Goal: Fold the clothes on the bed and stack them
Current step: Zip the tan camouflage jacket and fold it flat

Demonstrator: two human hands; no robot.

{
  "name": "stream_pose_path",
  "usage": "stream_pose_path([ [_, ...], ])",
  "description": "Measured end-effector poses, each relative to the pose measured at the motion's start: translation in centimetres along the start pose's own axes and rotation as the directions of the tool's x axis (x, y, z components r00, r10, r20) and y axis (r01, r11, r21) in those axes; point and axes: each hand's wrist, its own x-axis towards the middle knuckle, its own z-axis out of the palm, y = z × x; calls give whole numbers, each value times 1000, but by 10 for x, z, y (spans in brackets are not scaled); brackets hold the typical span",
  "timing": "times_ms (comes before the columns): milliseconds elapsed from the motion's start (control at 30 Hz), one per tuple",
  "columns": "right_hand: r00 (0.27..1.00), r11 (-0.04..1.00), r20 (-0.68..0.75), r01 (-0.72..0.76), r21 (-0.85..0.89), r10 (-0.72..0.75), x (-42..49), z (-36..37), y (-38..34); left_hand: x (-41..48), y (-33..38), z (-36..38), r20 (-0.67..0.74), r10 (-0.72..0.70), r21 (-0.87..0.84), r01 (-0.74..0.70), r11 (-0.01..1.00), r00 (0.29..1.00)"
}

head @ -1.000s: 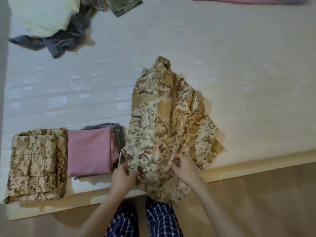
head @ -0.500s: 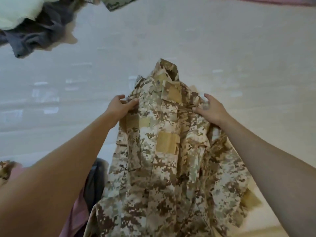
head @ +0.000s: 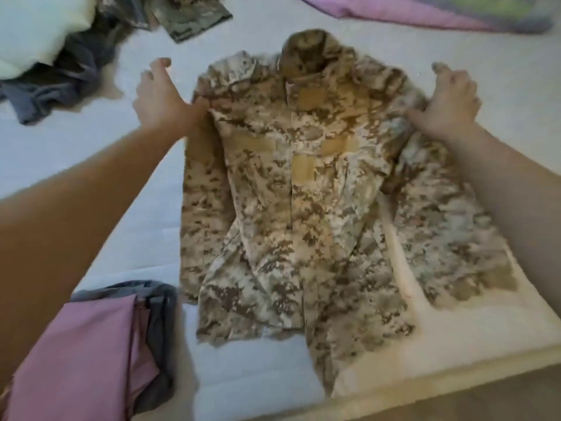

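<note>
A tan camouflage jacket (head: 291,189) lies spread front-up on the white bed (head: 91,165), collar at the far end, hem near the bed's front edge. My left hand (head: 161,98) grips its left shoulder. My right hand (head: 449,101) grips its right shoulder, and the right sleeve trails down beside my forearm. A folded pink garment (head: 82,360) lies on a folded grey one (head: 161,302) at the near left.
A heap of unfolded clothes sits at the far left: a pale yellow piece (head: 36,25), a grey piece (head: 60,83) and a green camouflage piece (head: 188,16). A pink cloth (head: 409,10) lies along the far right. The bed's front edge (head: 425,387) runs below the jacket.
My hands went from the jacket's hem up to its shoulders and moved apart. The jacket went from bunched and narrow to spread flat and wide. The view has closed in on the bed.
</note>
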Motion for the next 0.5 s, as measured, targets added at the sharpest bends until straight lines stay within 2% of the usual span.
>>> stream_pose_path([
  [67, 990, 1000, 138, -13, 27, 9, -26, 27, 8, -32, -20, 18, 76, 3, 103, -11, 995, 997],
  [167, 952, 996, 294, 63, 61, -79, -116, 72, 38, -132, -65, 40, 279, 92, 65, -115, 991, 956],
  [200, 944, 996, 326, 24, 89, -52, -151, 86, 52, -169, -83, 44, 327, 97, 19, -109, 994, 940],
  [267, 920, 986, 379, -140, 84, 99, -217, 111, 84, -237, -121, 47, 398, 64, -85, -33, 996, 915],
  [367, 784, 917, 515, -399, -10, 347, -283, 131, 128, -307, -164, 48, 530, -14, -212, 148, 966, 848],
  [433, 737, 897, 560, -442, -24, 378, -299, 138, 140, -322, -174, 53, 585, -29, -227, 197, 954, 811],
  [500, 748, 858, 525, -509, 63, 406, -302, 142, 136, -320, -167, 60, 557, -95, -260, 282, 924, 825],
])
